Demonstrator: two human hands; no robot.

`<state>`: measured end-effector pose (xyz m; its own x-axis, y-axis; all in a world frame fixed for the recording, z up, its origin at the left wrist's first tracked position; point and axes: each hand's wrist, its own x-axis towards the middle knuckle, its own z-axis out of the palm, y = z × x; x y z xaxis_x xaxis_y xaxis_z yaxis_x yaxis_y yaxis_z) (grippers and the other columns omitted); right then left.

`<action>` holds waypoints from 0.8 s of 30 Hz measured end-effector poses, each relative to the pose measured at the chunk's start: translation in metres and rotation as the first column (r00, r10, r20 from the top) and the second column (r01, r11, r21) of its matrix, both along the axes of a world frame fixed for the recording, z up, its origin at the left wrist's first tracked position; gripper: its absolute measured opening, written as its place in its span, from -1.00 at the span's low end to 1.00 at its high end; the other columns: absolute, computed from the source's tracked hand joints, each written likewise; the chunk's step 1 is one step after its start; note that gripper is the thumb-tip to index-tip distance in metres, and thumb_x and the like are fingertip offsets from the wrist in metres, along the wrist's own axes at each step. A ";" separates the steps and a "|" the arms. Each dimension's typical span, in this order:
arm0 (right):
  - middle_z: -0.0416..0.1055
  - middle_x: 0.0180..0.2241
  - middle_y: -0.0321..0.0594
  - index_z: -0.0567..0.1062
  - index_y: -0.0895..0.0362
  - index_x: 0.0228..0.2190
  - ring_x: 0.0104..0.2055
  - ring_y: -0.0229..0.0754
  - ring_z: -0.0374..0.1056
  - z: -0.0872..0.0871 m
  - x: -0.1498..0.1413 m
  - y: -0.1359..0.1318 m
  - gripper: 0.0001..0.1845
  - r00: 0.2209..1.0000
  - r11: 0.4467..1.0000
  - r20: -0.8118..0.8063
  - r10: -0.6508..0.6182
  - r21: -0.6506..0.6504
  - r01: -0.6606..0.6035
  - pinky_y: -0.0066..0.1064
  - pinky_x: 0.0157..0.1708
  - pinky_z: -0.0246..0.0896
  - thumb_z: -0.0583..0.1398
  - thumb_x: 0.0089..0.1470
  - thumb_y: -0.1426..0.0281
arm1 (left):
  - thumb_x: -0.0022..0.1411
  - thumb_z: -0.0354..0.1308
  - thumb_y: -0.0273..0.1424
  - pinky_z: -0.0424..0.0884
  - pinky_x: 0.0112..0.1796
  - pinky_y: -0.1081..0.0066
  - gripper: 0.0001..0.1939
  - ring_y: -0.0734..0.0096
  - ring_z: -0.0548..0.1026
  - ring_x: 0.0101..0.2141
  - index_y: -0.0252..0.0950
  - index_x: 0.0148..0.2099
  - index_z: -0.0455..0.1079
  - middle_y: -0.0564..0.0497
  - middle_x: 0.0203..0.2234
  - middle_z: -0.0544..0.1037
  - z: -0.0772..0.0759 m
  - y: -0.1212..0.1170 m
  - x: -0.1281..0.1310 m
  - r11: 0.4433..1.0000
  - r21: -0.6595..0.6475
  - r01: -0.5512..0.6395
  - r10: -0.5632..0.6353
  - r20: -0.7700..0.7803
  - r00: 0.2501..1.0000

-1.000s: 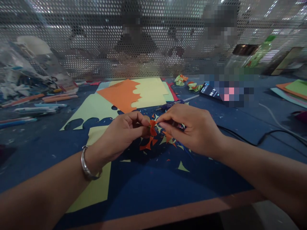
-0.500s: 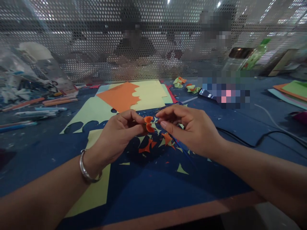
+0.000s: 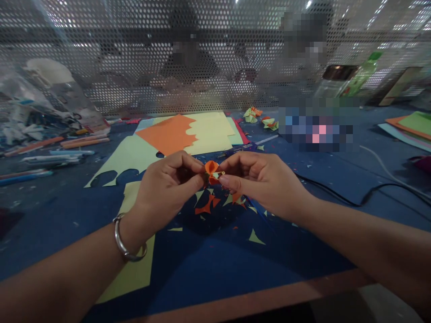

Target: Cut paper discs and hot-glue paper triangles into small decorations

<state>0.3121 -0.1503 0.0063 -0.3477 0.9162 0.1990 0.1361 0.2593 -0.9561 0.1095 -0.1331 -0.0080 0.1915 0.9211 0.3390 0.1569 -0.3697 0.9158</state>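
The folded orange paper piece [image 3: 212, 167] is held up between two bare hands, above a bench, with a small pale part at its centre; every place here is given from it.

Largest first, a perforated metal screen [image 3: 134, 92] stands beyond the paper piece, with dim figures of people showing through. The blue bench [image 3: 215, 264] spreads below it on all sides.

The left hand [image 3: 168, 181] pinches its left side between thumb and fingers. The right hand [image 3: 267, 181] grips its right side with thumb and forefinger.

Beyond it and to the left lie a pale green sheet [image 3: 129, 154] with curved cut-outs, a pale yellow sheet [image 3: 213, 134] and, overlapping that, an orange sheet [image 3: 164, 134] with a scalloped edge. Nearer the wearer, to its left, another yellow sheet [image 3: 136, 276] lies partly under the left arm.

Far to its left leans a white-capped bottle [image 3: 76, 98]; far to its right is a brown-lidded jar [image 3: 336, 83]. Two crumpled paper shapes [image 3: 251, 115] sit beyond it, to the right. Smallest are the orange and pale scraps [image 3: 204, 207], scattered below and around it.
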 end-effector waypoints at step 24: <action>0.45 -0.49 -0.31 0.55 0.18 -0.36 -0.49 -0.34 0.30 -0.003 0.001 0.000 -0.85 0.997 0.995 0.060 -0.044 0.091 0.038 -0.48 -0.50 0.27 0.32 0.09 0.34 | 0.02 0.28 -0.46 0.43 -0.36 0.42 -0.94 0.41 0.51 -0.41 -0.25 -0.38 0.47 0.05 -0.46 0.58 0.000 -0.001 0.000 0.997 -0.009 -0.079 0.076 -0.170 0.983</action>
<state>0.3129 -0.1504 0.0034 -0.3242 0.9096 0.2599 0.2068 0.3362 -0.9188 0.1092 -0.1341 -0.0075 0.1728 0.9402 0.2934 0.3375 -0.3364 0.8792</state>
